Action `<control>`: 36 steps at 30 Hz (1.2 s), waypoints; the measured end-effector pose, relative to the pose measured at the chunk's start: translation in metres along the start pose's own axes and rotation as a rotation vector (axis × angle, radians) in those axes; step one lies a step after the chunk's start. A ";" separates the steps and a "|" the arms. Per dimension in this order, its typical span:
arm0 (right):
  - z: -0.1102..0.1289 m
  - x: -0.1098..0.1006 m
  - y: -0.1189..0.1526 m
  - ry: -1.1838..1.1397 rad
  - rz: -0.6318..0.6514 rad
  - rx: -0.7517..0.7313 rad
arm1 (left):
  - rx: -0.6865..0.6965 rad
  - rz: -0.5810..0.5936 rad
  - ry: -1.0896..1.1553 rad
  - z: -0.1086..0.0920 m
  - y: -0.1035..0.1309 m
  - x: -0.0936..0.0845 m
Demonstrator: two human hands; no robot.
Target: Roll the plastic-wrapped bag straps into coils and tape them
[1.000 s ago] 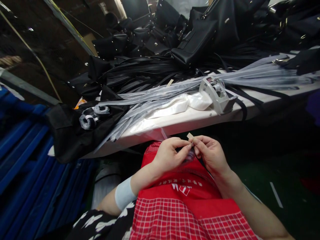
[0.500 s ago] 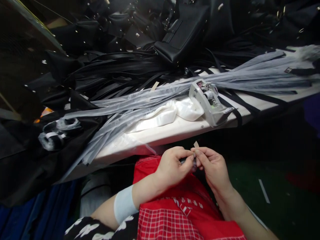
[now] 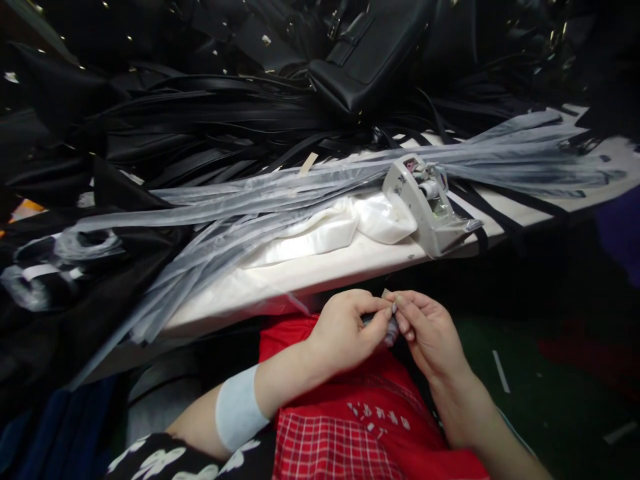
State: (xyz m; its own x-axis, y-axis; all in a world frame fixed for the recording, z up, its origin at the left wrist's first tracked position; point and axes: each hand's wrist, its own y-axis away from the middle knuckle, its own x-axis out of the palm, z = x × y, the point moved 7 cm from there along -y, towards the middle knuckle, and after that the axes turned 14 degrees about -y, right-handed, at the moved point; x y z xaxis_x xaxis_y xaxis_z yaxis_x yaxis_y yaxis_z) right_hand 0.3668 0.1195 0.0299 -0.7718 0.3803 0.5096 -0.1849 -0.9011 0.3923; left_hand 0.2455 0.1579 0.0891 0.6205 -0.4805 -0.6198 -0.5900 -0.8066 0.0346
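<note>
Left hand [image 3: 353, 327] closed round greyish bundle [image 3: 391, 331], thumb and forefinger tips pinched. Bundle mostly hidden behind left thumb, between hands, just below meeting fingertips; long axis unclear. Pale tab [image 3: 385, 293] at fingertips, nearer right hand [image 3: 427, 327], visible end pointing away toward table [image 3: 345, 263]. Right thumb and forefinger pinch tab, tips touching left's.

Tape dispenser [image 3: 425, 210] on table [image 3: 320, 275], bag [image 3: 367, 63] behind, right grip [image 3: 434, 330] before
</note>
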 end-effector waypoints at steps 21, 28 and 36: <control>-0.032 0.043 0.080 0.028 0.146 -0.063 | 0.037 -0.176 -0.106 -0.008 0.109 -0.023; -0.046 0.058 0.080 0.090 0.210 -0.051 | -0.003 -0.227 -0.037 0.005 0.126 -0.031; -0.016 0.060 0.087 0.427 0.230 -0.347 | -0.095 -0.264 0.276 0.016 0.121 -0.036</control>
State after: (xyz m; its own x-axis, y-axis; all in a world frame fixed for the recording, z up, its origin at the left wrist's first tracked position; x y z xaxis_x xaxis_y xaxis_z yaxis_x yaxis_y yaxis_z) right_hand 0.2948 0.0609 0.0826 -0.9787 0.1144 0.1702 -0.1163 -0.9932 -0.0013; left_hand 0.1438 0.0832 0.1035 0.8679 -0.3160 -0.3833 -0.3489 -0.9370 -0.0177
